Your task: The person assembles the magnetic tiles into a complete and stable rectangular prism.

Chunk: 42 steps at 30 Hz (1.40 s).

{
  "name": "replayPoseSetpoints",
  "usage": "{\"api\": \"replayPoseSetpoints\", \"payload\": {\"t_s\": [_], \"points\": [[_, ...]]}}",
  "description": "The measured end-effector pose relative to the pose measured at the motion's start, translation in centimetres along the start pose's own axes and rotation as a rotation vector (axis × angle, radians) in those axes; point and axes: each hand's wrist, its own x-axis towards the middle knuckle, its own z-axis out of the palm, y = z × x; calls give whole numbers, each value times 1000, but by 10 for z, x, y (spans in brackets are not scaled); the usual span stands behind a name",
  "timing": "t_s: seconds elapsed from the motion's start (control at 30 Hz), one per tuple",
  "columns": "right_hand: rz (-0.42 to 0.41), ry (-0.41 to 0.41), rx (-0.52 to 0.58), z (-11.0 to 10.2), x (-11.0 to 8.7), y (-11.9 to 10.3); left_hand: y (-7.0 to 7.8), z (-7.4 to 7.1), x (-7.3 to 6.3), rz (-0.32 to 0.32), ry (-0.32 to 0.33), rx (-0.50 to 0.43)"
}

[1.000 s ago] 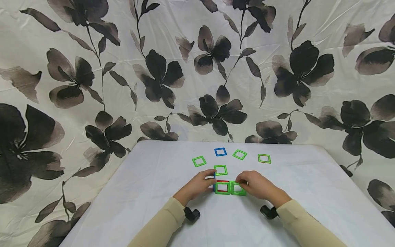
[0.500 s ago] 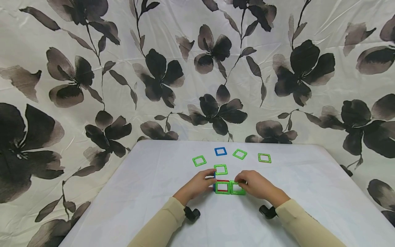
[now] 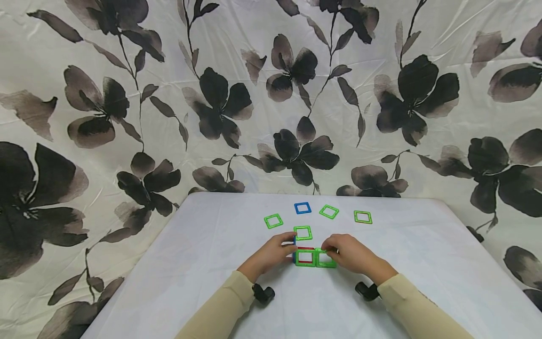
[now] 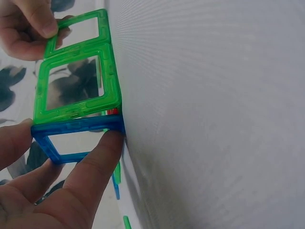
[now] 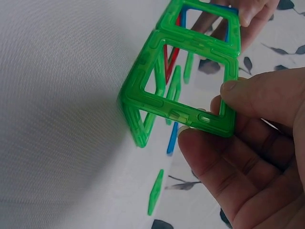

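My left hand point(image 3: 271, 254) holds an upright blue magnetic tile point(image 4: 76, 125), a square frame, its fingertips at the tile's edges in the left wrist view. Joined to the blue tile is an upright green tile point(image 4: 111, 81), with a red tile point(image 3: 306, 262) showing behind it. A second upright green tile point(image 5: 178, 115) stands edge to edge with the first. My right hand point(image 3: 351, 254) pinches its outer upper corner between thumb and fingers. In the right wrist view another green tile point(image 5: 137, 131) extends back from this one's lower edge.
Just behind the joined tiles lies a green tile point(image 3: 302, 239). Farther back are a loose green tile point(image 3: 272, 216), a blue tile point(image 3: 302, 204), a tilted green tile point(image 3: 332, 207) and a yellowish-green tile point(image 3: 362, 212). The white table point(image 3: 190, 282) ends at a floral cloth point(image 3: 254, 117).
My right hand and the green tile it pinches have shifted very slightly left. The left hand and the loose tiles look the same.
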Motion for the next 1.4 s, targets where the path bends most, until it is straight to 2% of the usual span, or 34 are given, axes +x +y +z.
{"api": "replayPoseSetpoints", "payload": {"t_s": [0.53, 0.9, 1.23, 1.4], "points": [[-3, 7, 3, 0, -2, 2, 4, 0, 2, -11, -21, -3], [14, -6, 17, -1, -8, 3, 6, 1, 12, -4, -34, 19], [53, -40, 82, -4, -14, 1, 10, 6, 26, 13, 17, 35], [78, -63, 185, -2, -16, 0, 12, 5, 32, 38, 29, 81]]}}
